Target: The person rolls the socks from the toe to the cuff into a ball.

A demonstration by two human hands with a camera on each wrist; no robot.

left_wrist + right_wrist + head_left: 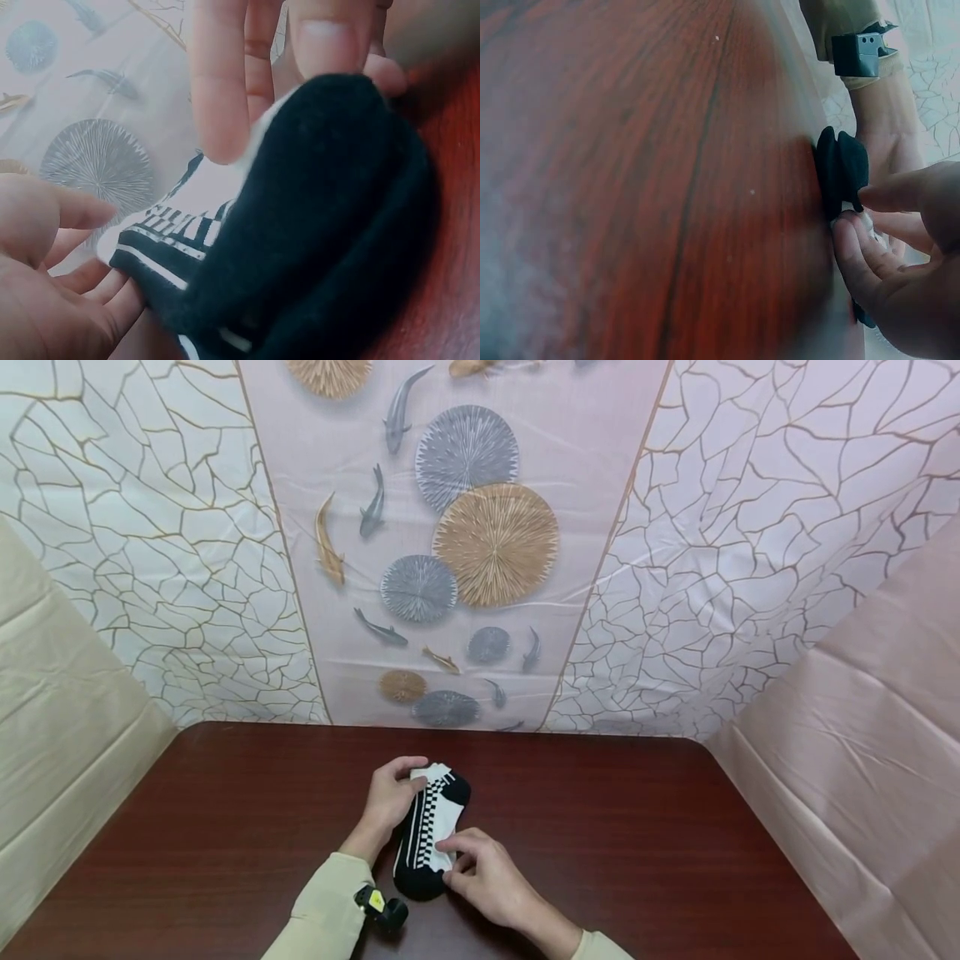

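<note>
Sock (433,835) on counter (637,827): soft, light, limp; left hand (390,800) pinches the far end, right hand (487,877) pinches its middle edge—best gathered at the ends.

Knit cloth sock (431,831) matt; table (675,827) glossy dark wood grain

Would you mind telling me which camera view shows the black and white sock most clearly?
The head view: the whole sock lies on the table, checkered stripe visible, the left hand at its far end and the right hand at its near end. The left wrist view shows only a blurred close-up of one black end; the right wrist view shows it edge-on.
</note>
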